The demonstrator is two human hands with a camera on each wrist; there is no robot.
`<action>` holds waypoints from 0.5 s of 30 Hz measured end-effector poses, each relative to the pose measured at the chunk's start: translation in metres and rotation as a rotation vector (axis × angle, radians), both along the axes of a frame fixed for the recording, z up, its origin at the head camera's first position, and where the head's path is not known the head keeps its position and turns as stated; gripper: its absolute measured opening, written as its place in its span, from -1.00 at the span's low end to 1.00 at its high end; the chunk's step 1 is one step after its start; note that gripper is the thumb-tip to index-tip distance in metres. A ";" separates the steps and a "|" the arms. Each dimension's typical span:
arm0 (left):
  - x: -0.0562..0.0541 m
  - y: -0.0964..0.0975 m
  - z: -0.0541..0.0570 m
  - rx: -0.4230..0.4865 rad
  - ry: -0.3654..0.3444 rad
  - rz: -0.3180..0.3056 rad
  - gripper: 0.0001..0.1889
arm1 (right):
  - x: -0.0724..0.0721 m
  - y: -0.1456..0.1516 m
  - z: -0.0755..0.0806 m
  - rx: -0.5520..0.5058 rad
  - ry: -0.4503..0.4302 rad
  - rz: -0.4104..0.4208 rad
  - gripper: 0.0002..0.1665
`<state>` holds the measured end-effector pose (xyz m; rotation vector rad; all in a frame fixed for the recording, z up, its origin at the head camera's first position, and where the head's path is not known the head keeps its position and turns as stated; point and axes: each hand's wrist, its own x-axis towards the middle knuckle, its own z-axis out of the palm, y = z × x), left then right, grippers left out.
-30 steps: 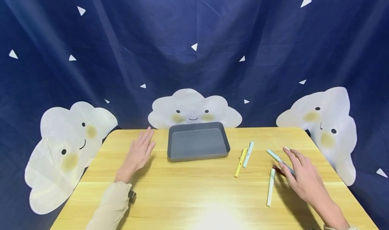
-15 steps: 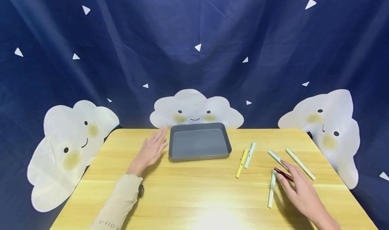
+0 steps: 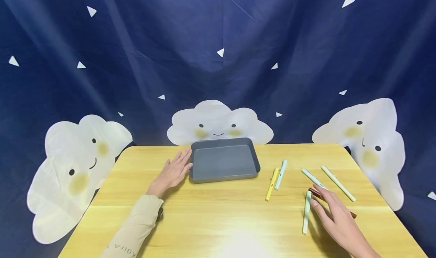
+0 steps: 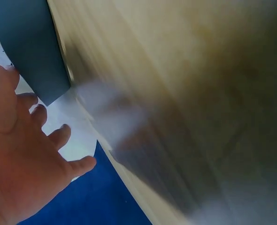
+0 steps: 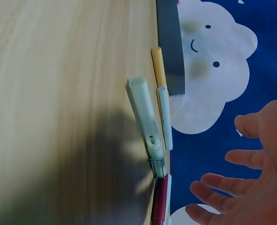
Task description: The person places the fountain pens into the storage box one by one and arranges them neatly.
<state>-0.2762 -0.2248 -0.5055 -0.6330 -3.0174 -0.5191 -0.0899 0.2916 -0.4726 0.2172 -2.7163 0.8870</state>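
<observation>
My left hand (image 3: 172,173), fingers straight, is at the left wall of the grey tray (image 3: 225,161). Its fingertips reach the tray's edge in the head view; the left wrist view shows them beside the tray wall (image 4: 35,47). Over several pens hovers my right hand (image 3: 335,212), fingers loosely extended and spread, holding nothing. Under and near it lie a dark red pen (image 3: 353,215), partly hidden, a pale green pen (image 3: 306,212), and a light blue pen (image 3: 311,177). Another pale green pen (image 3: 338,183) lies farther right. The right wrist view has the near green pen (image 5: 145,110) in front.
A yellow pen (image 3: 271,184) and a second light blue pen (image 3: 281,174) lie side by side, right of the tray. The wooden table (image 3: 204,220) ends at a dark blue curtain (image 3: 218,31) with cloud patterns.
My left hand has moved right to the tray. My right hand has shifted down and slightly left, uncovering the far-right pale green pen and more of the dark red one.
</observation>
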 end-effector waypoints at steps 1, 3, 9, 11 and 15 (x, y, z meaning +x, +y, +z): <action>0.000 0.000 0.000 0.007 -0.009 -0.005 -0.36 | 0.000 0.000 0.000 0.003 0.010 0.002 -0.30; 0.000 0.000 0.001 0.024 -0.037 -0.013 -0.35 | 0.001 0.000 0.000 0.007 0.020 0.004 -0.31; -0.001 0.001 0.003 0.063 -0.127 -0.010 -0.31 | 0.002 0.001 0.003 0.001 -0.036 -0.022 -0.35; -0.001 0.001 0.003 0.055 -0.145 -0.014 -0.30 | 0.003 0.001 0.005 0.003 -0.047 -0.032 -0.36; 0.001 0.001 0.005 0.044 -0.151 -0.025 -0.31 | 0.001 0.002 0.005 0.012 -0.036 -0.038 -0.39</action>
